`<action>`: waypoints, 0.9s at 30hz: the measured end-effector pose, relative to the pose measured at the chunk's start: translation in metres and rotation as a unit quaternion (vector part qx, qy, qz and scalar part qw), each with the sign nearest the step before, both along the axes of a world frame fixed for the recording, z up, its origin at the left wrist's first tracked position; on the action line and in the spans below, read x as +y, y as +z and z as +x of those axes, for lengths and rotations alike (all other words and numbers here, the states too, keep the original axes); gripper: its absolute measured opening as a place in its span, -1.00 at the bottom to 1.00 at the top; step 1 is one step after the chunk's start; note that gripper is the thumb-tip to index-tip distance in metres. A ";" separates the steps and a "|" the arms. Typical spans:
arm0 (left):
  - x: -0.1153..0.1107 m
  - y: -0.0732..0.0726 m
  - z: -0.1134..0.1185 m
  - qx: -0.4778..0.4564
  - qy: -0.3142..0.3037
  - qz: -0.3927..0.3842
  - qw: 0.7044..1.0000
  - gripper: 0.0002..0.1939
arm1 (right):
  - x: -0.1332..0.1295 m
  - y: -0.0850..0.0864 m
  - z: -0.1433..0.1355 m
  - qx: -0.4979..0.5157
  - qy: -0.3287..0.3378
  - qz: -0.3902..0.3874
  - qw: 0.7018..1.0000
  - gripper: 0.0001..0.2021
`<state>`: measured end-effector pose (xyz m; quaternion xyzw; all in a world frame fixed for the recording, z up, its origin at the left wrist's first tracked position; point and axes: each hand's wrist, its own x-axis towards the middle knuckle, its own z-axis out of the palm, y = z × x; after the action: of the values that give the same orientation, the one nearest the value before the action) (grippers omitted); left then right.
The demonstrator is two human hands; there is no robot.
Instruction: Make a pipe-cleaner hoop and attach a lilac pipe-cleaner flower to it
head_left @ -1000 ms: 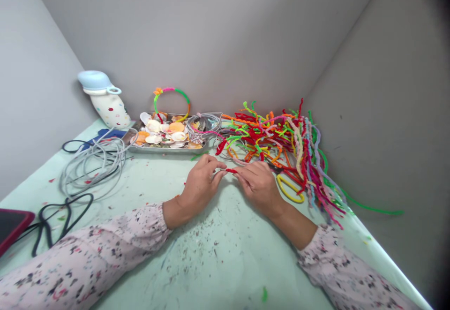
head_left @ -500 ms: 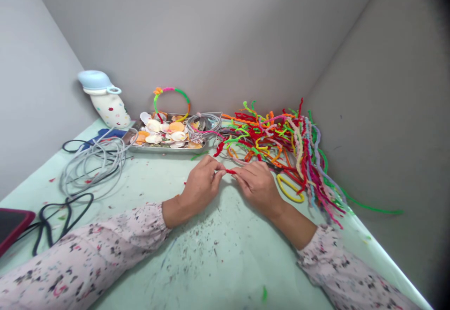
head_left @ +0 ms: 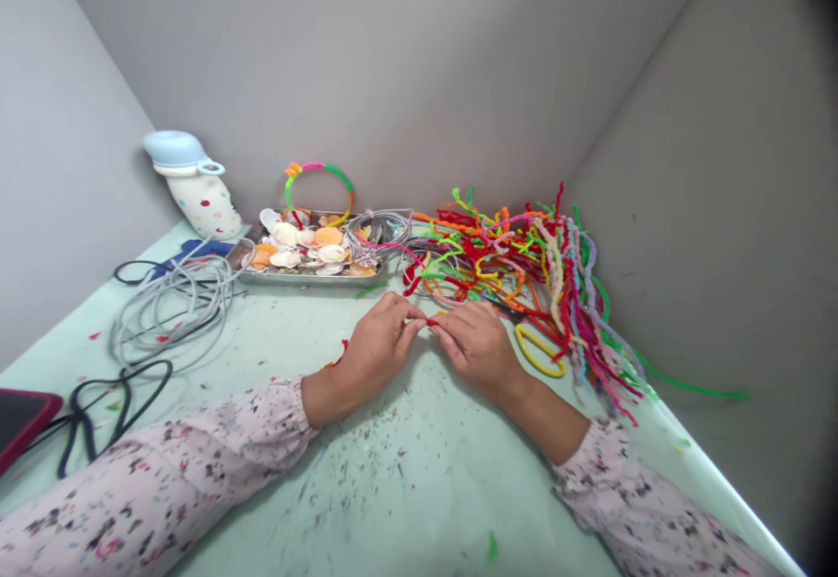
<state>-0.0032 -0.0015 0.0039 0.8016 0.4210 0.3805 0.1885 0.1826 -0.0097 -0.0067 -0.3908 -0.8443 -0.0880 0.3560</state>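
Note:
My left hand (head_left: 376,343) and my right hand (head_left: 481,348) meet near the middle of the view, fingertips almost touching. Both pinch a short red fuzzy strip (head_left: 429,322), of which only a small bit shows between them. Another bit of red (head_left: 342,352) sticks out behind my left hand by the wrist. Just beyond my right hand lies a pile of coloured fuzzy strips (head_left: 511,254), with yellow-handled scissors (head_left: 540,352) at its near edge.
A metal tray (head_left: 307,279) of shells stands at the back, a multicoloured ring (head_left: 340,177) upright in it. Coils of grey cable (head_left: 174,315), a black cord (head_left: 124,402), a bottle (head_left: 202,202) and a dark device with a red edge (head_left: 30,420) are on the left.
The fingertips of my two hands are closer together, and less of the red strip shows between them. More red shows beside my left wrist.

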 end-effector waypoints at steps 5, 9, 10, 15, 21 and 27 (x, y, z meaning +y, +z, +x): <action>0.000 0.001 0.000 0.012 -0.003 0.000 1.000 -0.79 | 0.000 0.001 -0.001 -0.008 -0.008 0.012 1.000 -0.87; 0.000 0.001 0.000 0.024 -0.003 -0.001 1.000 -0.77 | 0.001 0.001 -0.002 -0.007 0.002 0.025 1.000 -0.88; 0.000 0.002 0.001 0.026 -0.002 -0.001 1.000 -0.77 | 0.000 0.001 -0.002 -0.007 0.003 0.029 1.000 -0.88; -0.001 0.002 0.001 0.024 0.001 -0.012 1.000 -0.77 | -0.001 0.002 -0.002 -0.009 0.002 0.034 0.999 -0.88; -0.001 0.003 0.000 0.005 0.009 -0.017 1.000 -0.82 | 0.000 0.002 -0.001 0.002 -0.003 0.031 1.000 -0.87; -0.002 0.003 0.000 0.018 0.006 -0.025 1.000 -0.75 | 0.001 0.002 -0.001 -0.003 -0.004 0.030 1.000 -0.87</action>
<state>-0.0036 -0.0031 0.0065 0.8008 0.4381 0.3565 0.1990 0.1818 -0.0091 -0.0049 -0.3832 -0.8406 -0.1158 0.3648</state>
